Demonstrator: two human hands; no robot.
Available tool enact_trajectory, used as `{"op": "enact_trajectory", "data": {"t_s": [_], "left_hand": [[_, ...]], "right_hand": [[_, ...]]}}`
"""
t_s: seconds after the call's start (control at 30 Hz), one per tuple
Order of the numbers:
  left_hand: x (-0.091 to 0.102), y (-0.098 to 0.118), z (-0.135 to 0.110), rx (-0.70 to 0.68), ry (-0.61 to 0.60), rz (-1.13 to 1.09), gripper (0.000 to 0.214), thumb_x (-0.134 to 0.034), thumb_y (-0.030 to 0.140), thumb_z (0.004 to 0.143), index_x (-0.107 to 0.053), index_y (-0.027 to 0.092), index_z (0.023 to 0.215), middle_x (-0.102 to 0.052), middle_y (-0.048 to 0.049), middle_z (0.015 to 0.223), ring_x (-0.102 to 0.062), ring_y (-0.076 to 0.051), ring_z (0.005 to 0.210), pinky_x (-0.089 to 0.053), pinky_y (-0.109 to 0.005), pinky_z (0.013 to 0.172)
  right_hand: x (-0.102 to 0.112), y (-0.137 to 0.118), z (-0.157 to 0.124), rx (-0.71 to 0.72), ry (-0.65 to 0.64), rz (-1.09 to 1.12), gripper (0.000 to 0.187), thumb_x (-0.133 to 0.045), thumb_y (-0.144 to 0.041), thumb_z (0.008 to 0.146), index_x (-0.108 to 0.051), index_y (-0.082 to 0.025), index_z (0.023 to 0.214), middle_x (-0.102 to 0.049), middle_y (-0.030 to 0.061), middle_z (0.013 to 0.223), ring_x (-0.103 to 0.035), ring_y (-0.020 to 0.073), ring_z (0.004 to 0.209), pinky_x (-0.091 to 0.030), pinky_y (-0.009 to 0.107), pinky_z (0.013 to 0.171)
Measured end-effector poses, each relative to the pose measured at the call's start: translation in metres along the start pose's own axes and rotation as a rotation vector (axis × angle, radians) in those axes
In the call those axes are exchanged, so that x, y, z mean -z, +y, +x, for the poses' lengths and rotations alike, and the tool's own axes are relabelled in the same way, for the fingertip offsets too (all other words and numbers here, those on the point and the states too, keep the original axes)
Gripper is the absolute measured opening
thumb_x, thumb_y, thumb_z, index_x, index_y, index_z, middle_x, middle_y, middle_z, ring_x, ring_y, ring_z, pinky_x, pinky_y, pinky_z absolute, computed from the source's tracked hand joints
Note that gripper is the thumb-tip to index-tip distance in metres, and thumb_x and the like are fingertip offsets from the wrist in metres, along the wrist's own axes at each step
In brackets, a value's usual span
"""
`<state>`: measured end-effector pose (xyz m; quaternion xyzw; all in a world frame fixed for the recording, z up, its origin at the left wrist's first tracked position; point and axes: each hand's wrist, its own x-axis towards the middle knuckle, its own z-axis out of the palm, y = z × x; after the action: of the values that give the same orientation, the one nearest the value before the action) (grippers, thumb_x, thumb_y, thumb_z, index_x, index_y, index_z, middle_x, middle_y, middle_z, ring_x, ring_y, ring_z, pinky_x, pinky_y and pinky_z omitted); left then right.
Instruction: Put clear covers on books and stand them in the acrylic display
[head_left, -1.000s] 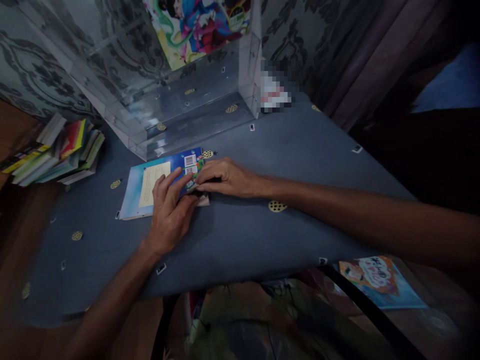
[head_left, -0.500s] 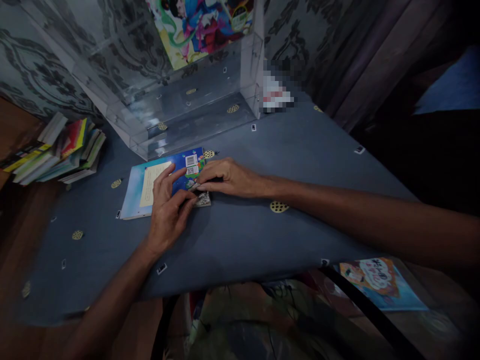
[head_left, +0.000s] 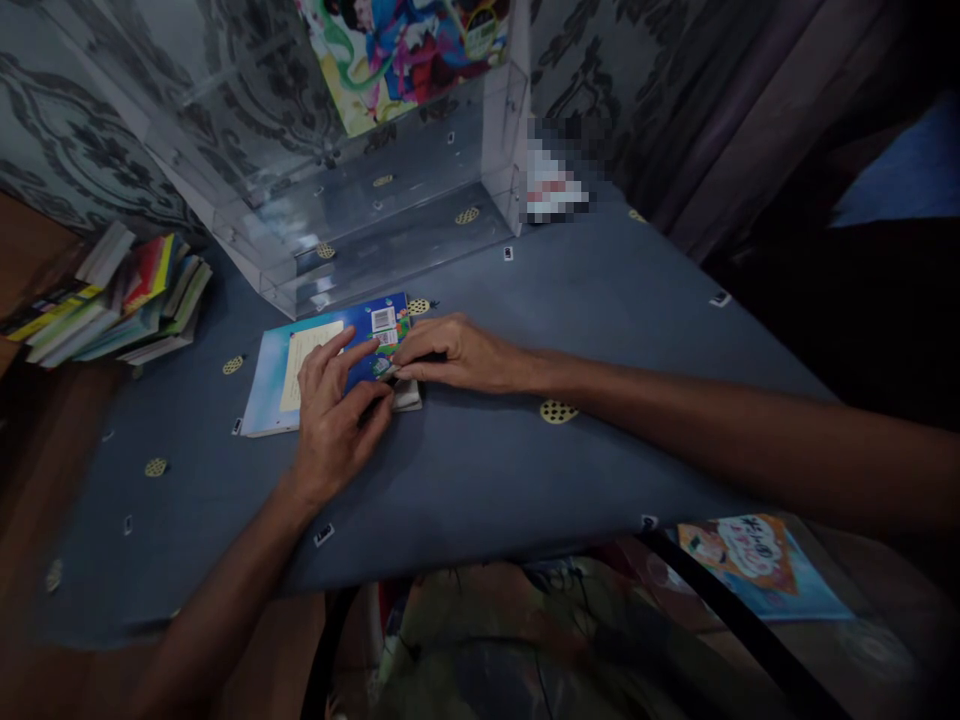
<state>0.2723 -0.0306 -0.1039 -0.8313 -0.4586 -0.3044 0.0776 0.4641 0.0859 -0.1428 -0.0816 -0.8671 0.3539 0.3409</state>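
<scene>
A thin blue book [head_left: 274, 365] lies back cover up on the cloth, with a cream text panel and a white barcode label. My left hand [head_left: 326, 410] rests over its near part, some fingers spread on the cover while thumb and forefinger close together at the near right corner. My right hand [head_left: 465, 355] reaches in from the right, closed in a pinch on the book's right edge near that corner. Between the two hands the corner looks lifted, and pale page edges [head_left: 409, 397] show beneath it. The fingertips partly hide the pinched spot.
A clear acrylic rack [head_left: 397, 250] stands behind the book, holding a colourful picture book [head_left: 409, 60]. Stacked books [head_left: 142, 290] lie at the left. Below the right table edge is another blue and orange book [head_left: 765, 570]. A blurred white item [head_left: 551, 185] sits beside the rack.
Both hands stay almost in place, the left shifting very slightly. A black-and-white printed page showing at the near right corner before is now a plain pale edge.
</scene>
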Motion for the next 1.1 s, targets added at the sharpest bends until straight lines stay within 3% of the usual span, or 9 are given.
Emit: {"op": "enact_trajectory", "data": {"t_s": [0.27,0.5,0.7,0.9,1.0,1.1], "left_hand": [[-0.005,-0.001,-0.003,-0.005,0.028,0.108,0.009,-0.059,0.015,0.095,-0.061,0.024,0.093,-0.071,-0.0057,0.119,-0.056,-0.026,0.129,-0.039,-0.056,0.113],[-0.011,-0.004,-0.005,0.027,-0.011,0.118,0.005,-0.056,0.02,0.098,-0.058,0.024,0.097,-0.073,-0.0013,0.097,-0.068,-0.021,0.104,-0.041,-0.05,0.11],[-0.011,-0.011,-0.007,0.044,0.016,0.108,0.015,-0.057,0.023,0.098,-0.056,0.024,0.113,-0.072,-0.001,0.092,-0.067,-0.02,0.088,-0.05,-0.041,0.095],[-0.003,0.0,-0.004,-0.126,0.067,0.243,0.008,-0.061,0.019,0.096,-0.062,0.024,0.102,-0.072,-0.0036,0.094,-0.063,-0.02,0.089,-0.049,-0.036,0.082],[0.0,0.005,-0.009,-0.24,-0.012,0.341,0.004,-0.063,0.023,0.096,-0.067,0.024,0.094,-0.065,0.0005,0.071,-0.058,-0.016,0.065,-0.042,-0.03,0.062],[-0.002,0.005,-0.016,-0.27,-0.127,0.368,0.014,-0.06,0.026,0.098,-0.069,0.021,0.107,-0.063,0.0021,0.063,-0.058,-0.014,0.055,-0.039,-0.028,0.053]], "right_hand": [[0.003,-0.002,0.0,0.007,-0.018,-0.037,0.021,-0.059,-0.019,0.093,-0.075,-0.015,0.105,-0.076,0.0078,0.1,-0.069,0.0188,0.095,-0.053,0.034,0.09],[-0.001,0.003,-0.002,0.018,0.014,-0.016,0.021,-0.06,-0.031,0.099,-0.076,-0.018,0.1,-0.078,0.0055,0.097,-0.07,0.0173,0.093,-0.053,0.033,0.088],[-0.001,0.001,-0.003,0.016,-0.01,-0.011,0.02,-0.061,-0.031,0.1,-0.076,-0.018,0.103,-0.078,0.0061,0.099,-0.069,0.0174,0.095,-0.053,0.033,0.09],[-0.001,0.003,-0.001,-0.014,0.016,0.027,0.016,-0.064,-0.025,0.096,-0.077,-0.019,0.102,-0.078,0.0042,0.099,-0.07,0.0164,0.094,-0.053,0.031,0.088],[-0.002,0.004,-0.001,-0.037,0.021,0.06,0.015,-0.065,-0.023,0.095,-0.078,-0.018,0.101,-0.079,0.0042,0.098,-0.071,0.0157,0.092,-0.053,0.029,0.086],[-0.001,0.004,0.0,-0.057,0.03,0.074,0.014,-0.066,-0.022,0.094,-0.078,-0.018,0.1,-0.079,0.0045,0.098,-0.071,0.0156,0.092,-0.054,0.029,0.086]]}}
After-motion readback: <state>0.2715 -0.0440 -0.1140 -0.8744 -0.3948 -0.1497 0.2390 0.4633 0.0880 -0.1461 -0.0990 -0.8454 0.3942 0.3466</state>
